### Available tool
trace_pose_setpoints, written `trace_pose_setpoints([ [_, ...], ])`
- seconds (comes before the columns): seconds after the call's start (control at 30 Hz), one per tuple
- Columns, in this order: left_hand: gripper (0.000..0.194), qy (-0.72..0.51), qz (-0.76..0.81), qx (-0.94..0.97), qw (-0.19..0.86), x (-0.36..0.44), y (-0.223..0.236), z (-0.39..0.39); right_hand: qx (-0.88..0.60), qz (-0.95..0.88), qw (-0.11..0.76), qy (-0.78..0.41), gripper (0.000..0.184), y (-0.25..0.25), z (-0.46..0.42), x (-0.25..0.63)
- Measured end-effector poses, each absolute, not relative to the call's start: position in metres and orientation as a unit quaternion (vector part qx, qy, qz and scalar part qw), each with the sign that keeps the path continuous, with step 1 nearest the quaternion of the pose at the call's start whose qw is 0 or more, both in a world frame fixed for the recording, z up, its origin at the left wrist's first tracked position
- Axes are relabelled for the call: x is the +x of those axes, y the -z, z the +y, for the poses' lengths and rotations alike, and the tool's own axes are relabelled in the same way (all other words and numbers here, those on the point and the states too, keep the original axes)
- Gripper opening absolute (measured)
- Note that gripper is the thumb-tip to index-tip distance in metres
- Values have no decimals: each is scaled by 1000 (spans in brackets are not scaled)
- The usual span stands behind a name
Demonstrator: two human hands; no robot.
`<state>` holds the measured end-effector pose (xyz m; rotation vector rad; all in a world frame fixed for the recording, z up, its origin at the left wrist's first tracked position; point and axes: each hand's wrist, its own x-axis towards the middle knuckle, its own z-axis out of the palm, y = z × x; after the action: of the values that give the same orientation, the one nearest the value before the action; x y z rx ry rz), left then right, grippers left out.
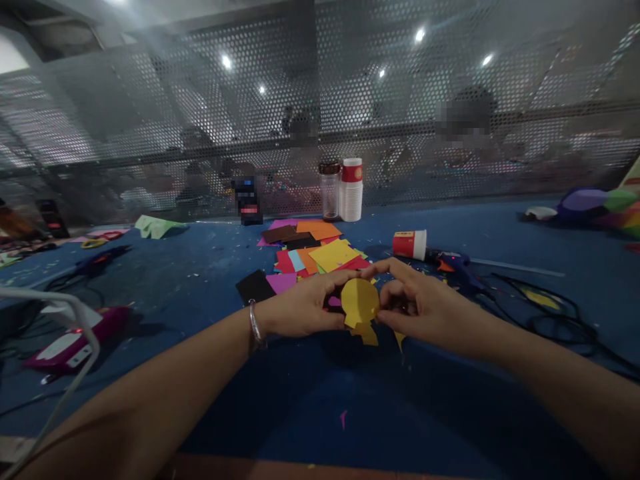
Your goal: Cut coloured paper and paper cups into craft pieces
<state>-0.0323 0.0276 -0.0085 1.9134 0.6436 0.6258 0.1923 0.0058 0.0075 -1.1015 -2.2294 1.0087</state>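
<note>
1. Between the two hands, a yellow paper disc (360,299) stands with its flat face toward the wearer. Being round, it has no long axis. It is the landmark for everything below.
2. Left of the disc, the left hand (305,305) curves around the near edge, thumb low and finger high, and seems to pinch it, with a small gap inside the curve.
3. Right of the disc, the right hand (423,300) is equally close: forefinger arched over the top, other fingers half curled, thumb at the lower edge. Whether it grips or only steadies, I cannot tell.
4. Under the disc, a ragged yellow piece (367,333) points toward the wearer; whether the two are joined is unclear.
5. Just beyond the disc lies a pile of coloured paper (334,255), partly screened by the hands.
6. Beyond the disc and to its right, a red cup (410,245) lies on its side with a glue gun (465,270) next to it. The black cord (557,320) loops farther right, near the right forearm.
7. Well beyond the disc stand a clear tumbler (330,195) and stacked paper cups (352,197).
</note>
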Motion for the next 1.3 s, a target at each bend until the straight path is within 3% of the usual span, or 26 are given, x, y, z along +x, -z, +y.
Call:
trace_pose_setpoints([
  [0.6, 58, -253, 273, 792, 485, -31, 4, 23, -404, -793, 227, -395, 39, -6, 4, 190],
  [0.73, 56, -225, 265, 741, 575, -30, 1, 19, -405, -795, 227, -391, 37, -4, 3, 188],
  [0.87, 43, -250, 322, 644, 647, -18, 1, 10, -411, -798, 220, -382, 40, -5, 0, 184],
  [1.07, 25, -278, 372, 671, 578, -7, 2, 4, -422, -809, 205, -355, 37, -5, -4, 180],
  [1.3, 31, -307, 392, 708, 501, -11, 7, 9, -417, -817, 226, -327, 35, -5, -4, 180],
])
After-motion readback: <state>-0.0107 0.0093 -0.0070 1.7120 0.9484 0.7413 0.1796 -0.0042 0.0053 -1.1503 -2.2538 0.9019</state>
